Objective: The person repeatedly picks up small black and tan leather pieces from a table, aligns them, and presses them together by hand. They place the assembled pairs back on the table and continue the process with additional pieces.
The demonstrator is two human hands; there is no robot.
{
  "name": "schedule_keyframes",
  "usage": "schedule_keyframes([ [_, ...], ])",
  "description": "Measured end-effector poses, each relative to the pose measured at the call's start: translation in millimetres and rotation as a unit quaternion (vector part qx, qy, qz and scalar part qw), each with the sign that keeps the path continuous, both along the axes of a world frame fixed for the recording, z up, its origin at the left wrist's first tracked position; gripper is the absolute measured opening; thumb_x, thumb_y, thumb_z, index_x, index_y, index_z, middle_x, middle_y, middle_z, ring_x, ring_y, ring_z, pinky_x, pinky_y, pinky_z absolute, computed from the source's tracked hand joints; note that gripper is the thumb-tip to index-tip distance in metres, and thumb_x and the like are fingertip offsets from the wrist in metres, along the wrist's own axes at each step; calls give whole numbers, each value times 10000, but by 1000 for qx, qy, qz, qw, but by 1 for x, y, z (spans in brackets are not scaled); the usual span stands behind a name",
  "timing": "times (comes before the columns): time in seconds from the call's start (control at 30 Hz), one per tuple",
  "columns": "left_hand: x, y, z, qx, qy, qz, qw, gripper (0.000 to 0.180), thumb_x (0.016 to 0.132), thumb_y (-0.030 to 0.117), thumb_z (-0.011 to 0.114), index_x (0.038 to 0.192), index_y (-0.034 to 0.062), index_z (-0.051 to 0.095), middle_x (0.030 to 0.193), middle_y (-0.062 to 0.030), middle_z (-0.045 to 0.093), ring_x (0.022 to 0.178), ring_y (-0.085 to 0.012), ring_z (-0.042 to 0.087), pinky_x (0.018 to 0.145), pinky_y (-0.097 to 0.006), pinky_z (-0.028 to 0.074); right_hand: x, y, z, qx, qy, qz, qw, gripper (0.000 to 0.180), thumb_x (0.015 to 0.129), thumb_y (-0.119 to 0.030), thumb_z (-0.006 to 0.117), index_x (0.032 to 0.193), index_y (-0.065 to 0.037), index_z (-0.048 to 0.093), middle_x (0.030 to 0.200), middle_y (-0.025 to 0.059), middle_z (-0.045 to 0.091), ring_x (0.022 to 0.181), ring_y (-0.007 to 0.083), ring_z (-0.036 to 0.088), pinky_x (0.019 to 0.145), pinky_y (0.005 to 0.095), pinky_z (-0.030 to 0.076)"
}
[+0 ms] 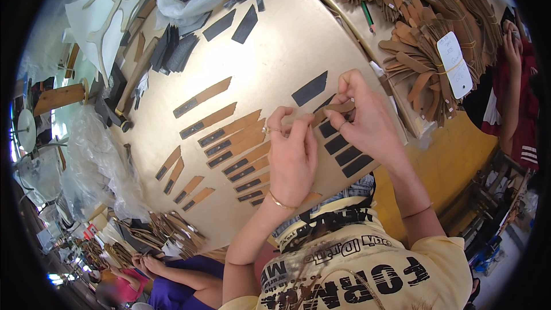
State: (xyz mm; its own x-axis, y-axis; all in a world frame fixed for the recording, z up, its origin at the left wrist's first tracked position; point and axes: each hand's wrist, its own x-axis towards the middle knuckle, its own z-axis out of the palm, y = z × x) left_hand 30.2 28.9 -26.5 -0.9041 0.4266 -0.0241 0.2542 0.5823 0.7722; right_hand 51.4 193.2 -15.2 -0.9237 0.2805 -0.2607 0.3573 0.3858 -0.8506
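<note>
At the near side of the counter (pixel 270 40), just past the printed yellow shirt (pixel 344 252) of the person working, two bare hands meet over the surface. The right hand (pixel 367 120) has its grip pressed together, thumb and fingers pinching a brown strip (pixel 341 107) that slants between the two hands. The left hand (pixel 293 155), with a thin bracelet (pixel 281 202) at its wrist, holds its bent fingertips close by the strip's lower end; from where I stand I can't quite tell whether its grip pinches the strip or merely rests against it.

Between the hands, dark patches (pixel 348 156) lie in a slanting column, and one larger dark piece (pixel 310 88) lies just beyond the fingers. Left of the left hand, long brown pieces (pixel 217 87) lie in a slanted row, dark at their lower ends, with four smaller ones (pixel 176 173) farther left.

Farther off, two loose black pieces (pixel 247 24) lie near a fanned black stack (pixel 181 51) and a pale plastic bag (pixel 172 1) with dark bits inside. Over on the far right are tied brown bundles (pixel 422 77), a white tag (pixel 453 64) on one and a green pencil (pixel 367 16) beside them. Past those, someone in a dark red top (pixel 525 103) shows at the edge.
</note>
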Motion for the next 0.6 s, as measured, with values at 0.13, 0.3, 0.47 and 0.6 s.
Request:
schedule_keyframes([
  [0.13, 2, -4, 3, 48, -48, 14, 998, 280, 864, -49, 617, 1130, 36, 614, 1218, -166, 498, 881, -233, 626, 664, -287, 535, 1, 1, -3, 12, 4, 7, 1000, 366, 822, 19, 689, 1045, -66, 413, 819, 66, 576, 727, 156, 572, 569, 296, 454],
  [0.3, 2, -10, 6, 196, -181, 62, 962, 302, 861, -43, 620, 1154, 31, 618, 1197, -146, 523, 970, -254, 623, 699, -292, 538, 2, 1, -4, 22, 8, 10, 1000, 372, 814, 4, 695, 1044, -71, 413, 818, 69, 581, 699, 185, 561, 567, 311, 450],
  [0.47, 9, -10, 4, 29, 24, 22, 999, 263, 860, -27, 656, 1110, 53, 669, 1124, -110, 554, 916, -185, 612, 715, -293, 505, 2, 2, -5, 23, 16, 11, 1000, 376, 804, 13, 691, 1040, -70, 410, 812, 74, 583, 678, 199, 557, 559, 322, 444],
  [0.6, 11, -11, -1, -98, 118, -40, 987, 371, 800, 2, 685, 1152, 119, 695, 1124, -105, 568, 930, -229, 602, 764, -371, 452, 2, 1, -7, 24, 16, 11, 1000, 380, 803, 17, 689, 1046, -66, 410, 809, 77, 580, 677, 202, 561, 555, 321, 444],
])
